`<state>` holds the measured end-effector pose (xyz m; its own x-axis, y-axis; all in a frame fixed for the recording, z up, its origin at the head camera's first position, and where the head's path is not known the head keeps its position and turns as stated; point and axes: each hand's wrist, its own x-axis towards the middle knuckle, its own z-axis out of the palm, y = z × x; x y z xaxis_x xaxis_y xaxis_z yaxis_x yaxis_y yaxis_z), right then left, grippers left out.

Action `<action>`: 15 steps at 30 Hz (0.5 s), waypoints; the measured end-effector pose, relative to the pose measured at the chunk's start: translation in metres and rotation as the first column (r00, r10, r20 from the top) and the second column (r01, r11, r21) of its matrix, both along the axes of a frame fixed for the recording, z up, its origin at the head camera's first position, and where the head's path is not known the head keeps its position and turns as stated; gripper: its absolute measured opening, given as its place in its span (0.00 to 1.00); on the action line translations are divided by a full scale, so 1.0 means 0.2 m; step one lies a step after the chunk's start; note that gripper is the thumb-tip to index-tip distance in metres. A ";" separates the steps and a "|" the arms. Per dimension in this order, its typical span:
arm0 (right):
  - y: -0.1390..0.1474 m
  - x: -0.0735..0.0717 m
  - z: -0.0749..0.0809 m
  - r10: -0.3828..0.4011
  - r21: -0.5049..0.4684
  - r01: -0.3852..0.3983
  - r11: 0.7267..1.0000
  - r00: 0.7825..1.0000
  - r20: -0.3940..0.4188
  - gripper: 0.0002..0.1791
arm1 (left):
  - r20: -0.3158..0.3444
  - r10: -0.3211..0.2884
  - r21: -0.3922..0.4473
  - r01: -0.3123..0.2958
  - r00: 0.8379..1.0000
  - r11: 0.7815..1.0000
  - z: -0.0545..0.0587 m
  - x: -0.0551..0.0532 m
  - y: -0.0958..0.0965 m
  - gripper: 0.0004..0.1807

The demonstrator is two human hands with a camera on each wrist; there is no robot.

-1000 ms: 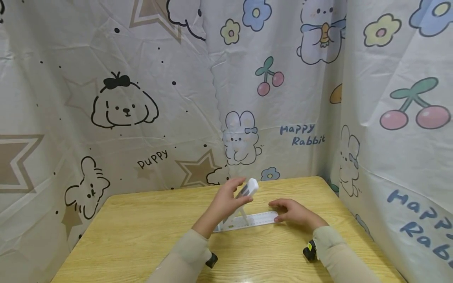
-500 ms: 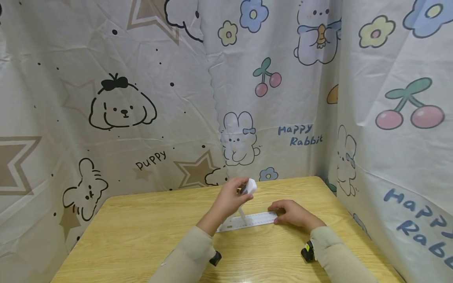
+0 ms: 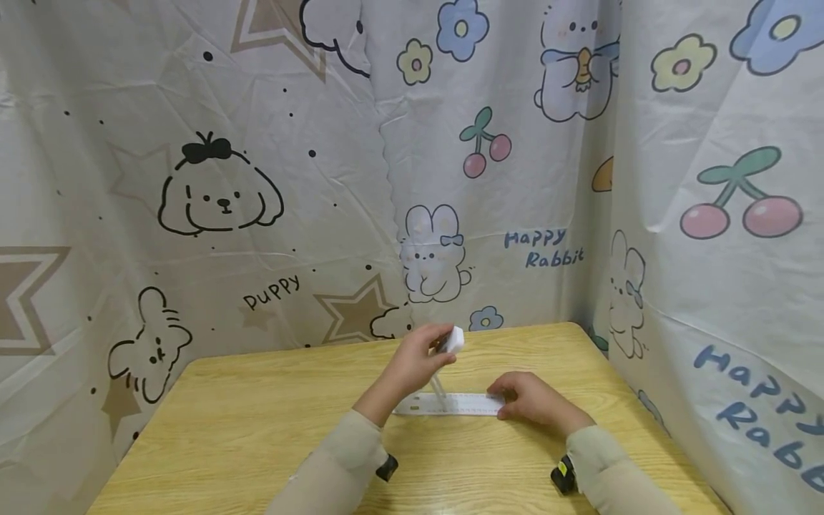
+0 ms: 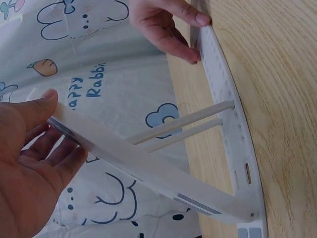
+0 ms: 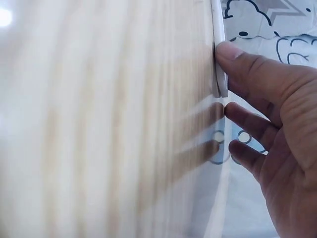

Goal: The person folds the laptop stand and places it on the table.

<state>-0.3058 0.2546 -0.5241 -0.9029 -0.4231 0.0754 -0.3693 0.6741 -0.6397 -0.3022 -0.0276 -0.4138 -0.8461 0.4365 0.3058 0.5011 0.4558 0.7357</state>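
A white folding stand [image 3: 466,404] is on the table, its flat base lying crosswise and its upper arm [image 4: 148,161] raised at a slant. In the left wrist view, two thin support rods [image 4: 181,119] reach from the arm down to the notched base. My left hand [image 3: 412,361] pinches the arm's raised end between thumb and fingers. At the base's right end, my right hand [image 3: 534,400] grips the edge. The right wrist view shows that thumb [image 5: 230,52] on the base's edge, with two other fingers close to the tabletop.
The wood-grain table [image 3: 257,422] ends at a back edge near a cartoon-printed curtain [image 3: 347,214], which also hangs along the right side. Black wrist cameras sit under the left sleeve [image 3: 341,454] and the right sleeve [image 3: 611,458].
The base has turned slightly, its right end coming nearer to me with my right hand. The arm's raised end tipped a little within my left hand's grip during the first half second.
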 end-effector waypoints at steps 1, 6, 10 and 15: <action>0.00 0.00 0.00 0.007 0.007 -0.007 1.000 1.000 0.000 0.20 | 0.001 -0.008 0.002 0.008 1.000 1.000 0.00 0.00 0.00 0.31; 0.01 0.02 0.04 0.073 -0.017 -0.073 0.997 0.996 0.048 0.23 | 0.001 -0.046 0.000 0.046 0.999 0.999 0.00 -0.01 -0.02 0.29; 0.06 0.00 0.05 0.119 -0.043 -0.114 0.992 0.987 0.113 0.28 | -0.001 -0.069 0.007 0.069 0.998 0.998 0.00 -0.01 -0.02 0.28; 0.13 -0.03 0.02 0.211 -0.048 -0.206 0.977 0.966 0.151 0.27 | -0.002 -0.073 -0.004 0.073 0.997 0.997 -0.01 0.00 -0.03 0.29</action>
